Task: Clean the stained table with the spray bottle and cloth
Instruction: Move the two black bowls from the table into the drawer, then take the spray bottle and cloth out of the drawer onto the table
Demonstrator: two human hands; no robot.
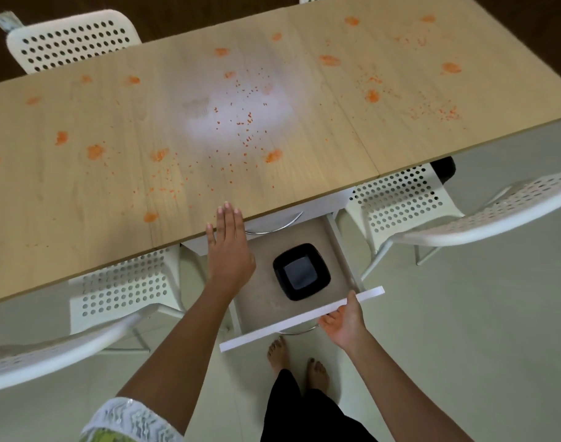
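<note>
A light wooden table (81,193) spans the view, covered with orange smears and small orange crumbs (240,122). A white drawer (298,320) under its near edge stands pulled out, with a black square dish (301,271) inside. My left hand (229,247) is flat with straight fingers, its fingertips over the table's near edge. My right hand (344,323) grips the drawer's front panel, thumb on top and fingers underneath by the metal handle. No spray bottle or cloth shows anywhere in view.
White perforated chairs stand at the near left (119,288), the near right (400,199) and the far left (71,39). My bare feet (298,362) are on the pale tiled floor just below the drawer. A bright glare patch lies on the table's middle.
</note>
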